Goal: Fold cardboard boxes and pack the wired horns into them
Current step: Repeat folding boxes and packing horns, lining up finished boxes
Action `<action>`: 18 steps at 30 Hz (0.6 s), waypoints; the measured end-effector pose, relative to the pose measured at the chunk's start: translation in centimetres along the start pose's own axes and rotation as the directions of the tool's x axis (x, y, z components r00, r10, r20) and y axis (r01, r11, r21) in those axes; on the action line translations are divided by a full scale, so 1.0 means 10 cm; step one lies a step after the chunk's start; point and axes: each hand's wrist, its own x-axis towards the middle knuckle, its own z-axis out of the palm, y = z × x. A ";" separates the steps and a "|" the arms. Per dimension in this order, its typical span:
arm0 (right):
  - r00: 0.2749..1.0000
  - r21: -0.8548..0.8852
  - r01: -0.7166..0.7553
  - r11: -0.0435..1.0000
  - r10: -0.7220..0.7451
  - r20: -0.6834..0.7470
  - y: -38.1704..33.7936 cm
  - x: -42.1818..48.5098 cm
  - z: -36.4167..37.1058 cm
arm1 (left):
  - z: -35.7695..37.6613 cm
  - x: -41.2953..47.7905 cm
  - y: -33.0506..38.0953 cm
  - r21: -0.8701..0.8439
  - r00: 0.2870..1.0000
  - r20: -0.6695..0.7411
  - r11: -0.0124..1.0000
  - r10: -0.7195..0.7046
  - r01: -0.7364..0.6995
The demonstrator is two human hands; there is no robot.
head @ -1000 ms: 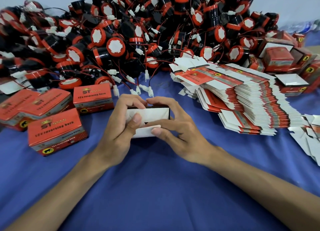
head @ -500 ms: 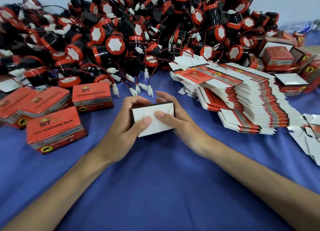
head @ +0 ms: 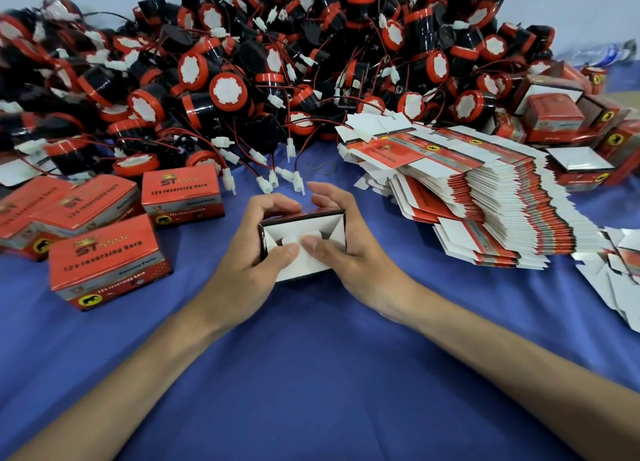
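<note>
Head camera looks down on a small box (head: 304,228) held near the middle of the table (head: 311,374), just in front of the person. It lies on its side with the open end facing the camera. The left hand (head: 242,263) grips its left end and the right hand (head: 356,256) its right end, fingers curled over the far top edge. Both thumbs press the white flaps (head: 301,268) inward across the opening. The flaps are partly folded and not yet flat, so this end looks about half closed; whether a horn is already inside cannot be seen.

To do this step well, I would say the side flaps should go in first and lie square, then the long flap should come down over them with its tongue tucked inside the wall. Even pressure from both thumbs should stop the thin card from creasing or the box from skewing. The fingers behind should brace the box without crushing it.

Just beyond the hands, white plugs on red and black wires trail from a big heap of horns (head: 225,90) along the far edge. A leaning stack of flat cartons (head: 485,197) sits toward the right edge, and several closed boxes (head: 107,263) stand toward the left edge.
</note>
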 end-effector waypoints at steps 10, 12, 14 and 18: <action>0.998 0.109 -0.007 0.994 -0.001 0.066 -0.04 -0.03 -0.02 | -0.01 -0.01 0.02 -0.051 0.994 -0.066 0.995 0.083 -0.087; 0.995 0.096 0.027 0.995 -0.036 0.090 -0.04 -0.03 -0.03 | -0.02 -0.01 -0.01 0.008 0.986 -0.106 0.992 0.127 -0.127; 0.996 0.009 0.072 0.997 -0.073 0.043 -0.04 -0.02 -0.04 | -0.02 0.00 -0.03 0.157 0.965 -0.186 0.975 0.186 -0.157; 0.988 -0.042 0.082 0.996 -0.086 -0.132 -0.03 0.01 -0.06 | -0.08 0.02 -0.06 0.580 0.883 -0.048 0.733 0.467 -0.356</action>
